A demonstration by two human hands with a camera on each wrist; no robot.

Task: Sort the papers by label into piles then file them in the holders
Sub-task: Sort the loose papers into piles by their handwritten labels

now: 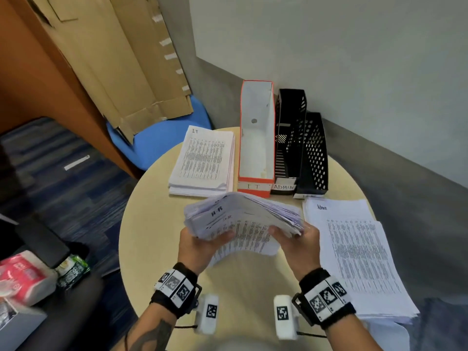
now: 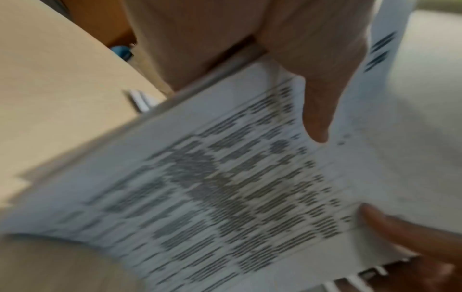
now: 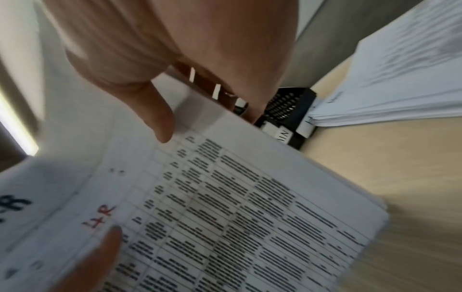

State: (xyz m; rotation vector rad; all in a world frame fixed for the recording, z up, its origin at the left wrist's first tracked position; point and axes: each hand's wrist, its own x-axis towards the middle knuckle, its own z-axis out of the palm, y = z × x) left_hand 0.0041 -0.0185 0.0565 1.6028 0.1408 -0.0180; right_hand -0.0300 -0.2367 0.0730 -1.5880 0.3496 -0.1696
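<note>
Both hands, left (image 1: 200, 243) and right (image 1: 295, 240), grip the HR stack (image 1: 243, 219) above the table's centre, holders (image 1: 257, 138) at twelve o'clock. Thick, floppy, slippery sheets; hold opposite edges firmly.

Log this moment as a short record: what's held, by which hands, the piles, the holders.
held: HR stack, lifted above the table
left hand: grips the stack's left edge
right hand: grips its right edge
piles: IT pile far left; Admin pile right
holders: IT holder, ADMIN holder, third black holder, label hidden
</note>
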